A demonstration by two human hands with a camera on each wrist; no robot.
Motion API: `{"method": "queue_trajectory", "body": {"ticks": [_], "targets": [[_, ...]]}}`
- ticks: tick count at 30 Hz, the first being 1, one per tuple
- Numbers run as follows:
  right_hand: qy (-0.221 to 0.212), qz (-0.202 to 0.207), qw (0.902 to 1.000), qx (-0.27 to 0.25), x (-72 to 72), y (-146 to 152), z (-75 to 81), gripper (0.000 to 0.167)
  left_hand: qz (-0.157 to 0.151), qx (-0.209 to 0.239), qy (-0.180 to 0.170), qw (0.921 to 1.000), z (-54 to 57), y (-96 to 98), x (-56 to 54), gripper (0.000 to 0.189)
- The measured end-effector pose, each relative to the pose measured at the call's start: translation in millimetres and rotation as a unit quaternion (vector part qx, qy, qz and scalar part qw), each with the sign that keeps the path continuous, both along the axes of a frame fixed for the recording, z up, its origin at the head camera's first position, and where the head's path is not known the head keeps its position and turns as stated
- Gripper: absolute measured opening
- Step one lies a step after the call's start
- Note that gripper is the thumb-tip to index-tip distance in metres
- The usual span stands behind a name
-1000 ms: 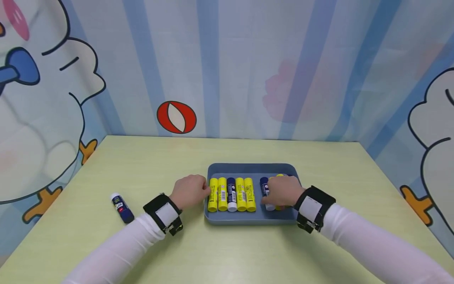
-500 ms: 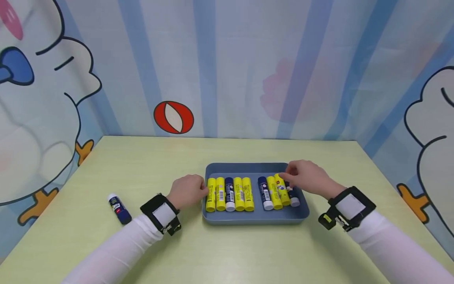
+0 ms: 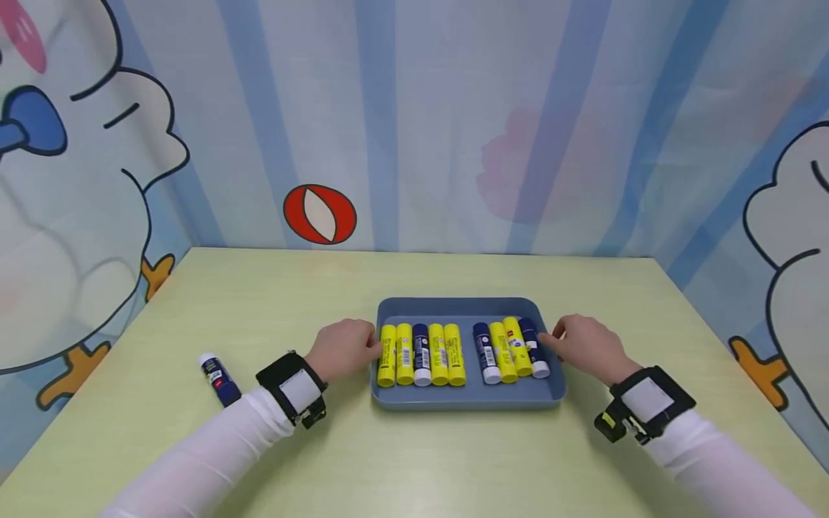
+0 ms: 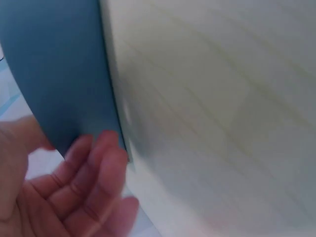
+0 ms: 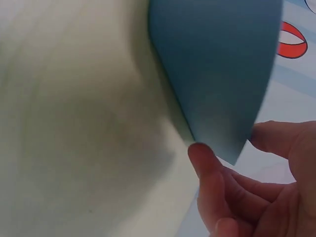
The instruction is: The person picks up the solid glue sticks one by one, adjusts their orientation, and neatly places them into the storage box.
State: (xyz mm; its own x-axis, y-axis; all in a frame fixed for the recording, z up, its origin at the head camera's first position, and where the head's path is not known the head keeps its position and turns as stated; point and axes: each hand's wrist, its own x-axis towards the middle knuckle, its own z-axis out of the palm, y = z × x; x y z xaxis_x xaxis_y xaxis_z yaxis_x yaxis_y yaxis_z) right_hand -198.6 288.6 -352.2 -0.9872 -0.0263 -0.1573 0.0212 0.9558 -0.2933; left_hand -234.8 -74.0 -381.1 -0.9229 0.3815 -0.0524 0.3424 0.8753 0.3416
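Observation:
A blue-grey tray [image 3: 463, 398] lies on the table, holding two groups of glue sticks, yellow ones and dark blue ones with white ends. The left group has a yellow glue stick [image 3: 387, 356] outermost; the right group ends in a dark blue glue stick [image 3: 534, 348]. My left hand [image 3: 342, 350] grips the tray's left side, thumb at the rim and fingers curled against the outer wall [image 4: 74, 89]. At the right side, my right hand [image 3: 591, 348] pinches the tray, its thumb by the rim and a fingertip low on the outer wall [image 5: 212, 89].
Left of the tray, beyond my left forearm, one dark blue glue stick with a white cap [image 3: 220, 379] lies on the pale table [image 3: 414, 460]. A printed curtain [image 3: 440, 129] stands behind the table's back edge.
My right hand has left the glue sticks in the right group and moved outward to the tray's right side. The left hand stays at the left side.

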Motion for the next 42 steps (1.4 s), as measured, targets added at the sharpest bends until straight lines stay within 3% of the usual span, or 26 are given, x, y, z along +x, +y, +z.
{"method": "queue_trajectory", "body": {"ticks": [4, 9, 11, 16, 25, 30, 33, 42], "targets": [[-0.023, 0.0, 0.9994, -0.025, 0.9, 1, -9.4, 0.036, -0.033, 0.005, -0.002, 0.9994, -2.2, -4.1, -4.4, 0.024], [-0.012, 0.004, 0.999, -0.043, 0.8, 0, -16.8, 0.03, -0.089, -0.018, 0.016, 0.9957, -2.4, -14.1, -7.5, 0.031], [-0.009, 0.004, 0.9988, -0.049, 0.8, -1, -17.5, 0.029, -0.098, -0.026, 0.029, 0.9944, -0.6, -21.0, -5.4, 0.035], [-0.008, 0.006, 0.9978, -0.066, 0.7, -3, -18.1, 0.025, -0.068, -0.024, 0.054, 0.9959, 10.4, -51.2, 7.0, 0.043], [-0.001, 0.007, 0.9975, -0.071, -0.3, -2, -16.8, 0.024, -0.001, -0.008, 0.117, 0.9931, 28.7, -133.1, 33.8, 0.039], [-0.002, 0.006, 0.9976, -0.069, -1.9, -2, -17.2, 0.023, -0.012, -0.025, 0.12, 0.9923, 25.6, -166.3, 45.7, 0.031], [-0.002, 0.007, 0.9977, -0.068, -2.4, -2, -17.1, 0.023, -0.021, -0.043, 0.108, 0.993, 20.3, -180.3, 49.3, 0.042], [-0.014, 0.001, 0.9974, -0.071, -2.9, -4, -18.2, 0.022, -0.046, -0.065, 0.091, 0.9927, 4.1, -197.5, 49.4, 0.061]]}}
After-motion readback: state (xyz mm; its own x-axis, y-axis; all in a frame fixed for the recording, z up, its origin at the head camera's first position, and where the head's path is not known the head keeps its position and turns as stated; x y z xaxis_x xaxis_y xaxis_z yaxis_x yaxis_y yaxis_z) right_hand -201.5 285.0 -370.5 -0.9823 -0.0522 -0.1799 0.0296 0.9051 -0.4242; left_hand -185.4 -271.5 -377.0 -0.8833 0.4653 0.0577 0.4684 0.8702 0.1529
